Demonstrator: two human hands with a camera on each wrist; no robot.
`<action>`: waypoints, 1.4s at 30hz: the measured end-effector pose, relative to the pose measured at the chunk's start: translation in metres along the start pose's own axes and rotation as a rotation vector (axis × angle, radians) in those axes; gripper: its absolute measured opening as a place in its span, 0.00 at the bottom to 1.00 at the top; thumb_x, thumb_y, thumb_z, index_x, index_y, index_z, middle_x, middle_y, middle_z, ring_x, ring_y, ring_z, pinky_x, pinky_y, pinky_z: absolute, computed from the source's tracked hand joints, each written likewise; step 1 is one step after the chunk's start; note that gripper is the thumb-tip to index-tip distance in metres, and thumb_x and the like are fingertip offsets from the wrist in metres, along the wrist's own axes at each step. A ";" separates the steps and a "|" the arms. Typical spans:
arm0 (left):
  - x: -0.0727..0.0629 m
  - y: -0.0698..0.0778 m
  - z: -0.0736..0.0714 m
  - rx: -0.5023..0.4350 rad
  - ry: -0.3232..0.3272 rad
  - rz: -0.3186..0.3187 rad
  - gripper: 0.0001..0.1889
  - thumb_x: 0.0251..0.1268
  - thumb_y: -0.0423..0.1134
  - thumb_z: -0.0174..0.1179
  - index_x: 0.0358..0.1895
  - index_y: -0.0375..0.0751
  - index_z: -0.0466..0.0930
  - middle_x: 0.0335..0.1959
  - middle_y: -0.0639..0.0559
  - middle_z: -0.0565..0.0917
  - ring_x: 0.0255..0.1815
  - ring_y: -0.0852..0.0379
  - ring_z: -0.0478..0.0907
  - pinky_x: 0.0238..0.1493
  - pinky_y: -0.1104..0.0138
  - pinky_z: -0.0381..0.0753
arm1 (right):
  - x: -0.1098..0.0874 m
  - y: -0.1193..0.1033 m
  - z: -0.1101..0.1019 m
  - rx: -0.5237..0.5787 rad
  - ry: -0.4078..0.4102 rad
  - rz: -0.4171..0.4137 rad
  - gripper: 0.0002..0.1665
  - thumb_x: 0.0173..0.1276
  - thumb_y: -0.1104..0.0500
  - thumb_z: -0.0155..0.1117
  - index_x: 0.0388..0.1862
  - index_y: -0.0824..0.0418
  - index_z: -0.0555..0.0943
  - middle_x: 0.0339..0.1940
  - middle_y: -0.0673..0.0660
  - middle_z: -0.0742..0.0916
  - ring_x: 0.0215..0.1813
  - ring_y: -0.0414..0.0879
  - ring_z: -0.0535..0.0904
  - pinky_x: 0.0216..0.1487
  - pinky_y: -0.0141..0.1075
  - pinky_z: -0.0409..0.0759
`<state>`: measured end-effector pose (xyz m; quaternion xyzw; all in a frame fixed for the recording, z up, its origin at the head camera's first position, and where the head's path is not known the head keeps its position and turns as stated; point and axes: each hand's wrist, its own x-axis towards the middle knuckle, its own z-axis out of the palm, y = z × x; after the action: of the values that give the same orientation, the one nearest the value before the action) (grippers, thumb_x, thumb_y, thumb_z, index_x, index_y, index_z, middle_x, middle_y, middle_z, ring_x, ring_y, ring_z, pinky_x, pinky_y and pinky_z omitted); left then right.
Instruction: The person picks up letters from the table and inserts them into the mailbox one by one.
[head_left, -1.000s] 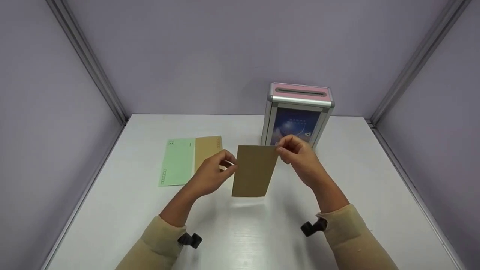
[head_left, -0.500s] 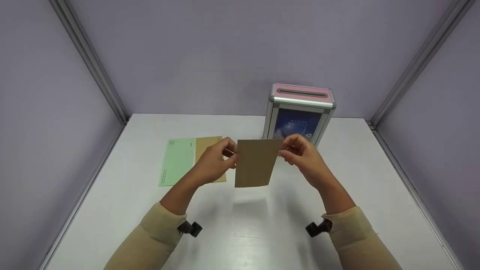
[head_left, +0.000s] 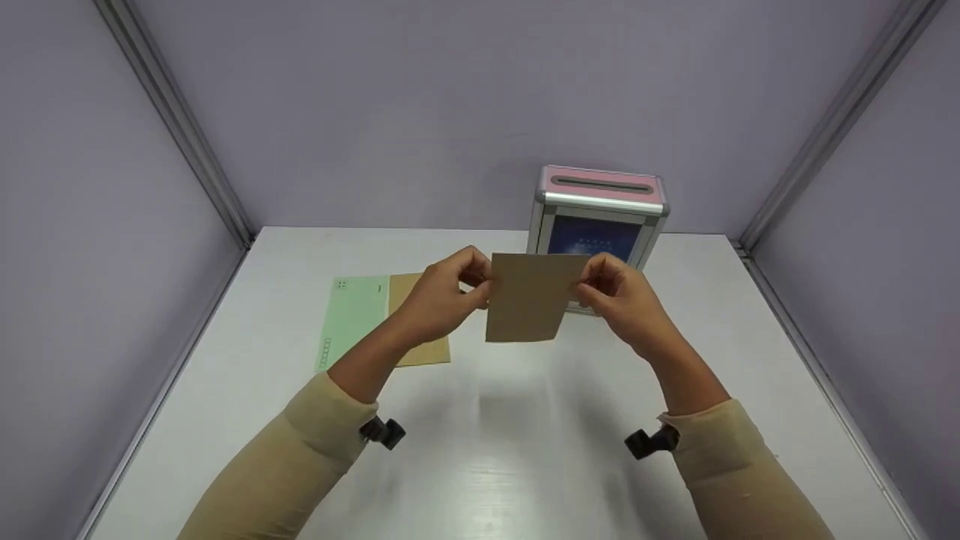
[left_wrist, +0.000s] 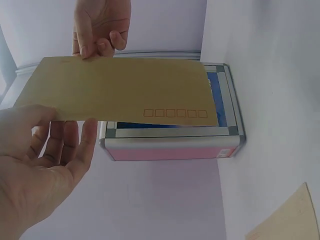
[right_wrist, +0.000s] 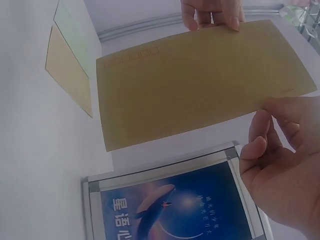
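Observation:
A brown envelope (head_left: pixel 529 300) hangs above the table, in front of the slotted box. My left hand (head_left: pixel 450 296) pinches its left edge between thumb and fingers. On the opposite edge, my right hand (head_left: pixel 619 300) pinches it near the upper corner. Red postcode squares show on the envelope's far face (left_wrist: pixel 125 92) in the left wrist view. The metal-framed box (head_left: pixel 600 191) has a pink top with a long slot and a dark blue picture on its front, partly hidden by the envelope and right hand. Whale artwork (right_wrist: pixel 170 205) on that front appears in the right wrist view.
On the white table (head_left: pixel 487 465), a green envelope (head_left: pixel 352 315) lies at the left beside another brown envelope (head_left: pixel 424 354), which the left hand partly covers. Grey-violet panels (head_left: pixel 420 112) enclose the back and sides. The box stands near the back edge.
Both hands have lifted the envelope up and farther from me, slightly to the right, so it now overlaps the lower front of the box. The box and the lying envelopes stay put.

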<state>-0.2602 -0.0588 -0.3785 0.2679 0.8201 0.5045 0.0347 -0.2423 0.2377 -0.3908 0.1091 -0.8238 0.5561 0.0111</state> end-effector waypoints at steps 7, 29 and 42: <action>0.018 0.039 -0.011 0.063 0.012 0.067 0.04 0.83 0.35 0.59 0.53 0.42 0.79 0.51 0.47 0.87 0.57 0.52 0.86 0.59 0.57 0.87 | 0.001 -0.031 -0.026 0.014 0.048 -0.078 0.10 0.82 0.63 0.65 0.57 0.63 0.78 0.51 0.55 0.86 0.53 0.46 0.85 0.55 0.29 0.87; 0.098 0.102 -0.004 0.148 0.198 0.254 0.08 0.84 0.39 0.61 0.54 0.40 0.80 0.54 0.49 0.85 0.61 0.57 0.84 0.62 0.71 0.85 | 0.026 -0.085 -0.088 -0.143 0.302 -0.283 0.04 0.83 0.64 0.63 0.49 0.56 0.78 0.45 0.44 0.87 0.48 0.39 0.88 0.53 0.24 0.86; 0.136 0.094 0.018 0.105 0.228 0.333 0.05 0.83 0.36 0.61 0.52 0.39 0.80 0.52 0.48 0.85 0.59 0.56 0.84 0.63 0.73 0.84 | 0.040 -0.065 -0.103 -0.175 0.424 -0.298 0.03 0.83 0.62 0.62 0.51 0.57 0.80 0.46 0.43 0.85 0.49 0.37 0.87 0.57 0.23 0.84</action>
<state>-0.3322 0.0530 -0.2790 0.3425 0.7881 0.4871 -0.1562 -0.2792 0.3031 -0.2868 0.1091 -0.8228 0.4856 0.2744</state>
